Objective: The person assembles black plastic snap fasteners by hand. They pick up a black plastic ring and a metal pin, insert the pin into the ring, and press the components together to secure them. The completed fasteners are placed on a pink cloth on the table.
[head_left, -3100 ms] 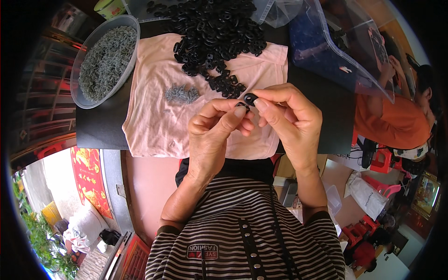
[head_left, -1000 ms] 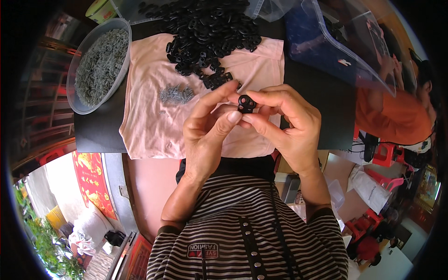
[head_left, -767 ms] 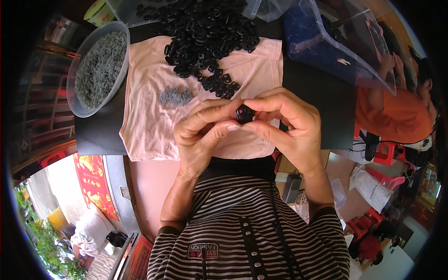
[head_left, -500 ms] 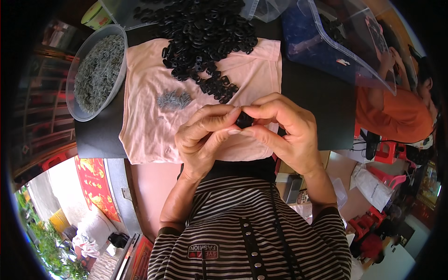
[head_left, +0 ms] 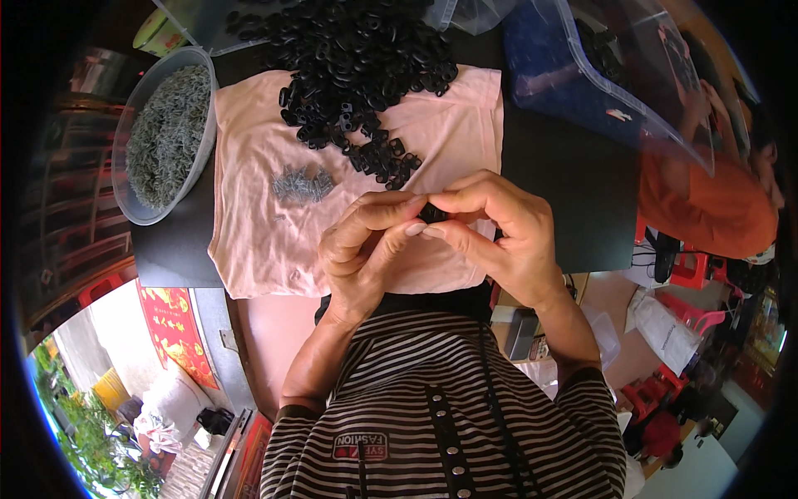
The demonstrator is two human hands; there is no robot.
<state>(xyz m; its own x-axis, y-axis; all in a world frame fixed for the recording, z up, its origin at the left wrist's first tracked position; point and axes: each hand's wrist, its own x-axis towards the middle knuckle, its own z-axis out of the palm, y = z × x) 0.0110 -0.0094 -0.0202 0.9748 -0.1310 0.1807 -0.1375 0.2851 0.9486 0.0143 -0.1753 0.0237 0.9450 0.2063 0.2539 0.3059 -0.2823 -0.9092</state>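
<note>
One small black part, held above the pink cloth; left hand and right hand both pinch it narrowly between thumb and fingertips. Judgement: even, opposed pressure should keep it from slipping or twisting.

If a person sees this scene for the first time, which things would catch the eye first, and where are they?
Probably the large heap of black parts first, at the far side of the pink cloth. Next, the left hand and right hand meet above the cloth's near part, pinching a mostly hidden black piece. Left of the cloth stands a translucent bowl of grey bits.
</note>
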